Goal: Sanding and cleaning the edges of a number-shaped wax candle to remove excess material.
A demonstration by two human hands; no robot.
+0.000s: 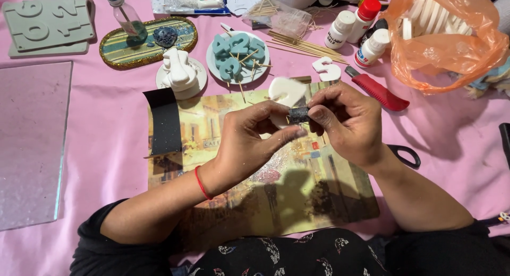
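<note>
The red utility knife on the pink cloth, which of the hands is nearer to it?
Right. The right hand sits just below-left of the red utility knife, close but apart. The left hand is farther left, beyond the small dark piece both pinch.

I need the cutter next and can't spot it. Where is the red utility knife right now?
In the head view, the red utility knife lies on the pink cloth, just beyond the right hand, below the white bottles.
</note>
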